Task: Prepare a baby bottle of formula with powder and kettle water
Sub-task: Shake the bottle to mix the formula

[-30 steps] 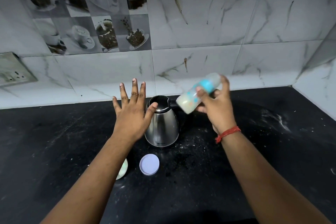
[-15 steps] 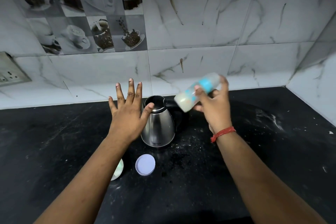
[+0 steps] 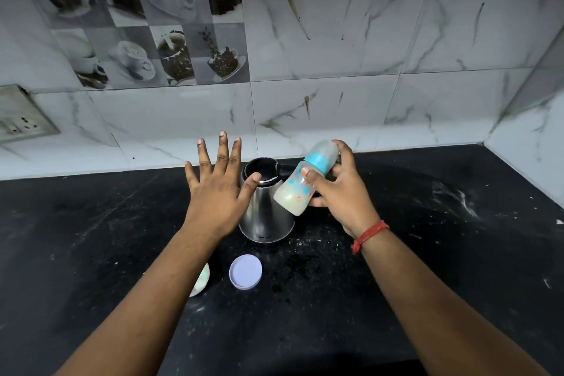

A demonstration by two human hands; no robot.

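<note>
My right hand (image 3: pixel 345 192) grips a baby bottle (image 3: pixel 300 183) with a blue collar and clear cap, tilted with its base down to the left; pale milky liquid fills its lower part. The bottle hangs in front of a steel kettle (image 3: pixel 264 217) that stands lidless on the black counter (image 3: pixel 91 238). My left hand (image 3: pixel 215 189) hovers flat just left of the kettle, fingers spread, holding nothing, thumb near the kettle's rim. A round lilac lid (image 3: pixel 245 272) lies in front of the kettle. A pale round container (image 3: pixel 201 282) peeks out from under my left forearm, mostly hidden.
White powder specks are scattered on the counter in front of the kettle and at the far right (image 3: pixel 457 195). A marble-tiled wall rises behind, with a socket plate (image 3: pixel 21 119) at the left. A side wall closes the counter on the right.
The bottle in my right hand has tipped so its base sits lower, over the kettle's front. My left hand stays spread beside the kettle.
</note>
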